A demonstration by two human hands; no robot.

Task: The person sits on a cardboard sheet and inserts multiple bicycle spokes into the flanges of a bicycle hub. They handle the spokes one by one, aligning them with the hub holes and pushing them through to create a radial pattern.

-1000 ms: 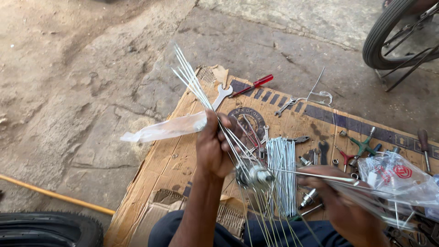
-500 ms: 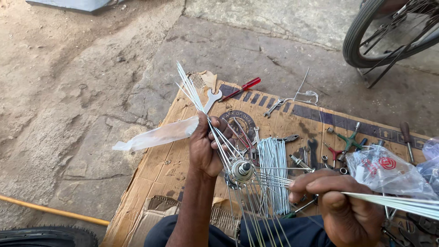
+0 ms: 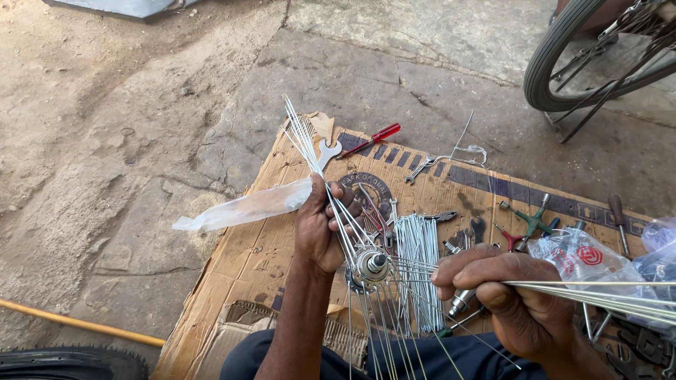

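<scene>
Evidently to keep loose spokes fanned apart, the left hand (image 3: 320,229) clamps one spoke bundle (image 3: 304,137) above the wheel hub (image 3: 371,266) over the cardboard sheet (image 3: 267,260), while the right hand (image 3: 517,295) pinches another bundle (image 3: 605,295) sideways.

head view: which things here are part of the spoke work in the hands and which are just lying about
In hand:
left hand gripping spokes
right hand gripping spokes
hub
plastic sleeve

Lying about:
loose spoke bundle
red screwdriver
spanner
plastic bag
cardboard
bicycle wheel
</scene>
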